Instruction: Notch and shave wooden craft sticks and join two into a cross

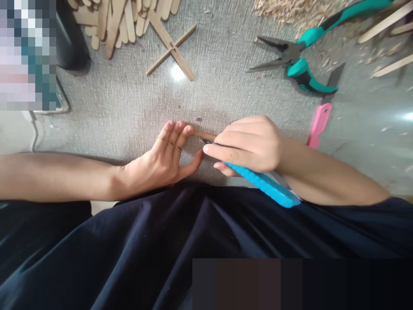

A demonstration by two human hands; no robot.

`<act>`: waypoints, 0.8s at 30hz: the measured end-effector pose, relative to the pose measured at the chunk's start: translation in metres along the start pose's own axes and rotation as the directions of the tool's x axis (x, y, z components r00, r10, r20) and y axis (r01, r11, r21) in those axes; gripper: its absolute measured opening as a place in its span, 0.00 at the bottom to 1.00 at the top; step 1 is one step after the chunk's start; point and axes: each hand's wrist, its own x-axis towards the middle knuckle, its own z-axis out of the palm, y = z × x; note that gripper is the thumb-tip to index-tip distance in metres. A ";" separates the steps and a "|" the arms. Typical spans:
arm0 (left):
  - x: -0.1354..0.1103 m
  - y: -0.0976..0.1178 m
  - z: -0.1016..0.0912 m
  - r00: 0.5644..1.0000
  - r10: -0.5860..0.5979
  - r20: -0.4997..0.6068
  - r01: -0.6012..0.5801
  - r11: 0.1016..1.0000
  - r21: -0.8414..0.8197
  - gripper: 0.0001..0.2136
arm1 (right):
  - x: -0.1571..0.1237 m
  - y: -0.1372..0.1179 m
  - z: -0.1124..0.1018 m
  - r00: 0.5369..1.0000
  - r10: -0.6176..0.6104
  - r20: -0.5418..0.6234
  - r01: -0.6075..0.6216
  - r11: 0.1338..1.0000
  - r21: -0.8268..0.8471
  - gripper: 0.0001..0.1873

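Observation:
Between my two hands lies a thin wooden craft stick (204, 134), close to the table's near edge. The fingertips of my left hand (167, 155) rest on its left end, with the thumb lower down. My right hand (250, 144) is wrapped round a blue utility knife (267, 186), whose handle slants down to the right. Its short dark metal tip points left, at the stick beside my left thumb. My fingers cover the middle of the knife and the stick's right part.
Beyond my hands lies a cross of two craft sticks (172, 46), with a pile of sticks (124, 19) behind. Green-handled pliers (298, 51) and a pink-handled knife (319, 122) are at right, near wood shavings (297, 10). A black object (72, 38) stands at left.

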 end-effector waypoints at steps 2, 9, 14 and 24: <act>-0.001 0.001 0.001 1.000 -0.007 0.017 0.007 1.000 -0.007 0.30 | 0.004 -0.002 -0.008 0.999 0.006 0.044 -0.009 0.998 0.068 0.15; -0.002 -0.003 0.000 1.000 0.027 0.016 -0.028 0.999 0.042 0.32 | 0.006 -0.007 -0.002 0.981 0.156 -0.115 -0.145 0.984 0.101 0.15; 0.001 -0.003 0.001 0.999 0.043 -0.031 -0.040 0.996 0.084 0.29 | 0.004 -0.002 0.000 0.994 0.112 -0.019 -0.109 0.987 0.121 0.16; 0.000 -0.006 0.003 0.997 0.041 -0.059 -0.037 0.997 0.065 0.28 | -0.003 -0.011 -0.002 0.908 0.357 0.221 -0.408 0.874 0.263 0.14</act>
